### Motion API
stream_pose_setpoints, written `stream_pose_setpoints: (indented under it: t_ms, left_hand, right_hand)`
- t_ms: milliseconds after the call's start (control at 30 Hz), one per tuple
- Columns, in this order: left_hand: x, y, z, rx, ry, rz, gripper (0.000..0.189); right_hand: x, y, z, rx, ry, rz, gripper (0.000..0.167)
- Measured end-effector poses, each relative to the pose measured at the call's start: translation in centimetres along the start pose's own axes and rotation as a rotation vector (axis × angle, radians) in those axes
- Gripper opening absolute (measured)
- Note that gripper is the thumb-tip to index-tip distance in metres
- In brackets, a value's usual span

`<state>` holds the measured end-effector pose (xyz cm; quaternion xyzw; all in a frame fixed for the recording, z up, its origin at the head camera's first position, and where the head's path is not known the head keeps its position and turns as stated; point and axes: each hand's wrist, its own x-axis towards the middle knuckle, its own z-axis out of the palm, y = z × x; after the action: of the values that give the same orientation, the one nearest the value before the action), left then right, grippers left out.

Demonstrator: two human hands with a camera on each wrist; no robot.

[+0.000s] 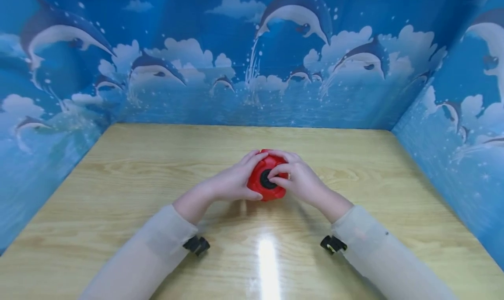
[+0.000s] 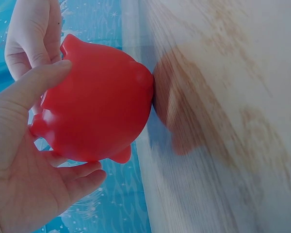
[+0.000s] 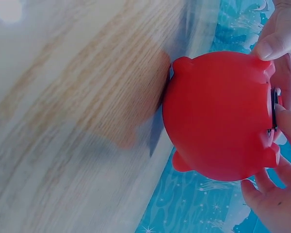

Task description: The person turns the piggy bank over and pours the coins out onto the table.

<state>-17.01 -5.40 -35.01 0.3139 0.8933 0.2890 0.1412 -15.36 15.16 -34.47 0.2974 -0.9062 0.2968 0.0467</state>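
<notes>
A round red piggy bank [image 1: 272, 195] stands upside down on the table, its stubby feet upward around a black stopper [image 1: 266, 180]. From the left side, my left hand [image 1: 239, 177] holds the body, thumb near and fingers reaching round the far side. The thumb and fingers of my right hand [image 1: 302, 179] are pinched at the stopper. In the left wrist view, the smooth red body [image 2: 102, 97] rests against the tabletop with its reflection below. The right wrist view shows the stopper [image 3: 274, 109] edge-on between the feet, fingertips right at it.
The pale wood-grain table [image 1: 157, 160] is glossy and carries a bright light reflection near its front. Blue curtains [image 1: 220, 99] printed with dolphins and clouds enclose the back and both sides. Small black devices [image 1: 197, 245] sit at both sleeve cuffs.
</notes>
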Motion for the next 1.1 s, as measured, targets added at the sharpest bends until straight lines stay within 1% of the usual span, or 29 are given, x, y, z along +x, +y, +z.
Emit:
stream_pose_setpoints:
  t_ms: [100, 233, 333, 600, 900, 1000, 1100]
  left_hand:
    - [0.0, 0.1, 0.2, -0.005, 0.0, 0.004, 0.099]
    - [-0.2, 0.0, 0.0, 0.012, -0.003, -0.002, 0.099]
    - [-0.2, 0.0, -0.1, 0.007, -0.007, -0.005, 0.098]
    - [0.0, 0.3, -0.2, -0.002, -0.01, 0.0, 0.098]
    - [0.1, 0.1, 0.0, 0.008, -0.006, 0.003, 0.098]
    - [0.2, 0.2, 0.0, 0.009, -0.007, 0.014, 0.098]
    - [0.1, 0.1, 0.0, 0.008, -0.004, -0.004, 0.099]
  right_hand:
    - [-0.2, -0.1, -0.1, 0.001, 0.003, 0.001, 0.01]
    - [-0.1, -0.4, -0.2, 0.0, -0.007, 0.0, 0.011]
    - [-0.1, -0.5, -0.2, 0.001, -0.01, 0.009, 0.011]
    - [-0.3, -0.5, -0.8, -0.017, 0.002, 0.02, 0.009]
    - [-0.5, -0.4, -0.9, 0.018, -0.013, 0.058, 0.008]
    - [-0.7, -0.2, -1.2, 0.02, 0.0, 0.048, 0.009]
    - [-0.7, -0.2, -1.1, 0.026, -0.001, 0.021, 0.009]
